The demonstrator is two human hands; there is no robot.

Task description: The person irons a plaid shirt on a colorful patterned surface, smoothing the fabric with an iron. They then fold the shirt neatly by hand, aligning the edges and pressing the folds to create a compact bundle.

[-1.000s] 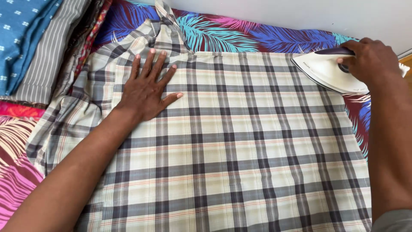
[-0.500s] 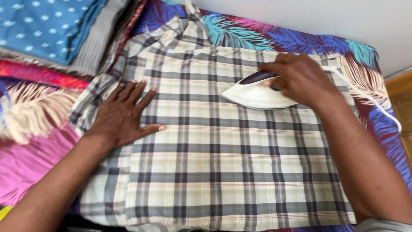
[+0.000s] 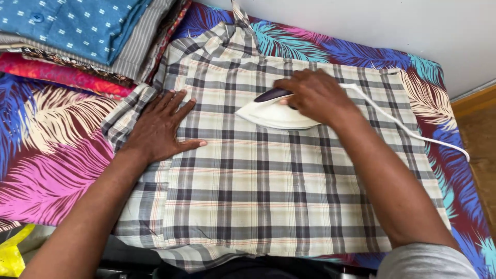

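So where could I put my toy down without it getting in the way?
The feather-print cover lies bare left of the left hand, below the stack of folded clothes. Another bare strip runs along the far edge by the wall. The plaid shirt is crowded up top by the iron, right hand and cord.

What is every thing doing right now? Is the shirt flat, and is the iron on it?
Shirt: spread flat, collar at the far end.
Iron: sole down on the shirt, tip pointing left.
Cord: trailing off to the right.
Right hand: gripping the iron's handle.
Left hand: flat on the shirt, fingers spread.
Clothes pile: folded and stacked, top left.
Cover: lying under everything.
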